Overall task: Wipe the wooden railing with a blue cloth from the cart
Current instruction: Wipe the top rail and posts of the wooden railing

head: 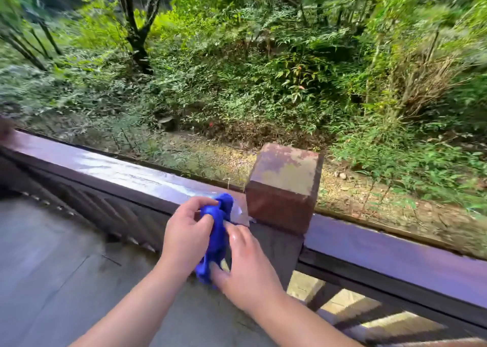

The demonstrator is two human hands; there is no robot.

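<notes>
A bunched blue cloth hangs between both hands just in front of the wooden railing. My left hand grips its upper part with fingers curled around it. My right hand holds the lower part, thumb under the cloth's bottom end. The cloth's top touches the rail's glossy top surface, which looks wet, right beside a square weathered post cap. The rail continues to the right of the post. No cart is in view.
The railing runs diagonally from upper left to lower right, with dark slats beneath it. A grey paved floor lies on my side. Beyond the rail is a dirt strip and dense green bushes and trees.
</notes>
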